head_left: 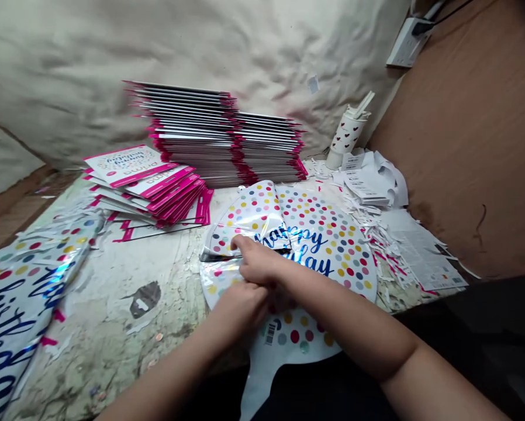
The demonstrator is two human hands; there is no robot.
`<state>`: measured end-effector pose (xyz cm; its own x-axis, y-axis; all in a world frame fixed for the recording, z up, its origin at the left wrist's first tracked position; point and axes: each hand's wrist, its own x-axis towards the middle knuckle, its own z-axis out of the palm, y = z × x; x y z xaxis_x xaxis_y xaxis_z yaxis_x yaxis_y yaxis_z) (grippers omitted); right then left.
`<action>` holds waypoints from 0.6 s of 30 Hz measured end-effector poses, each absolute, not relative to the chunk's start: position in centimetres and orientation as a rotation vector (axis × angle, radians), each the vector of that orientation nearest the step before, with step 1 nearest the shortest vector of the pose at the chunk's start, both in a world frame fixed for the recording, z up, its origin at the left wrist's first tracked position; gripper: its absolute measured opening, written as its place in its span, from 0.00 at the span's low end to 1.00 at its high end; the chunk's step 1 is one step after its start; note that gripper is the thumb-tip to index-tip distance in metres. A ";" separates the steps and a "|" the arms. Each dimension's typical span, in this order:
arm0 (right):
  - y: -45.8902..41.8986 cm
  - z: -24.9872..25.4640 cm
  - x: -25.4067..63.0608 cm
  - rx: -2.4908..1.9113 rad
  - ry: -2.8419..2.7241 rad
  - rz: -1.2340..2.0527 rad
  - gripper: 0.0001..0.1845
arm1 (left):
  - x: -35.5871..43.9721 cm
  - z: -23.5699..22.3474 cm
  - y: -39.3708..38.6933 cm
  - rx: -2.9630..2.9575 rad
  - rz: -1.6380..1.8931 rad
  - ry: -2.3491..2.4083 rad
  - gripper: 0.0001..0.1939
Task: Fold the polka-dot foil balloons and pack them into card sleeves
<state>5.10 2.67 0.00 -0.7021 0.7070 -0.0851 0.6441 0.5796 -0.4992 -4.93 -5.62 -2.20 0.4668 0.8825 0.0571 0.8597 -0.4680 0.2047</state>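
Observation:
A flat foil balloon [350, 257], white with coloured dots and blue "happy birthday" lettering, lies on the table in front of me. Its upper left part is folded over into a flap [258, 204]. My right hand [256, 260] reaches across to the left, fingers curled at the flap's lower edge. Just below it, my left hand [247, 298] is closed against the balloon, touching the right hand; its fingertips are hidden under the right wrist. The balloon's tail [260, 368] hangs over the table's front edge.
Tall stacks of pink-edged flat packets [227, 134] stand at the back, with a looser pile [157, 193] to their left. Another dotted foil balloon [21, 310] lies at left. Paper scraps [389, 263], labels [361, 181] and a heart-patterned cup [345, 137] occupy the right side.

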 end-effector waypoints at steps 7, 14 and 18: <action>3.0 -1.8 3.9 -1.153 -2.658 0.464 0.16 | -15.5 0.8 -1.5 3.089 0.021 1.653 0.10; 3.6 -1.9 1.1 -1.296 -2.535 0.306 0.14 | -14.3 2.1 -1.9 3.157 0.091 1.711 0.12; 5.1 -1.4 1.8 -1.274 -2.413 0.276 0.07 | -13.3 -1.7 -3.8 3.030 0.161 1.591 0.20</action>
<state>1.80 5.10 -1.44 -0.5069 0.8244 0.2520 0.7462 0.5660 -0.3505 -13.33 -3.78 -1.69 0.5729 0.7918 0.2116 0.8182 -0.5371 -0.2053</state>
